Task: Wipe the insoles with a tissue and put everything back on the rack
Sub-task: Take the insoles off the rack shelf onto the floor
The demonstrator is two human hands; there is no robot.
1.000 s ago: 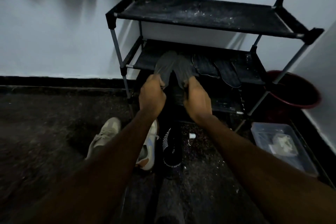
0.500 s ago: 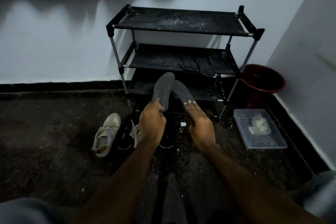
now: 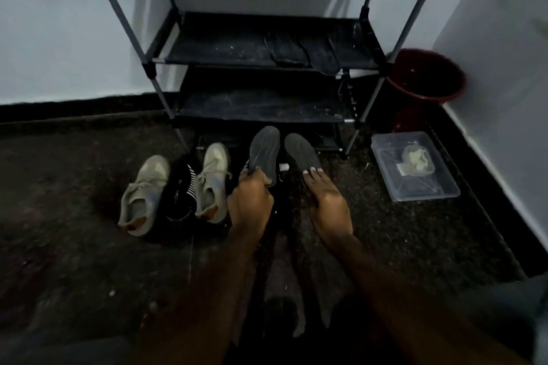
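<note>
Down on the floor in front of the rack, both dark insoles are up in the air, toes pointing at the bottom shelf. The left hand has its fingers curled round the heel end of the left insole. The right hand pinches the heel of the right insole, fingertips on top, thumb hidden underneath.

My guess is these weigh next to nothing and are floppy foam, since both seem to curve a bit from being held at one end. So a heel grip is fine for carrying, but for wiping I'd support one flat under the arch or it'll just fold away from the tissue. They look grippy, not slippery, and not fragile.

Another pair of insoles lies on the middle shelf. Two pale sneakers sit to the left with something black and striped between them. To the right there's a clear tub holding a pale wad, maybe the tissue, and a red bucket in the corner.
</note>
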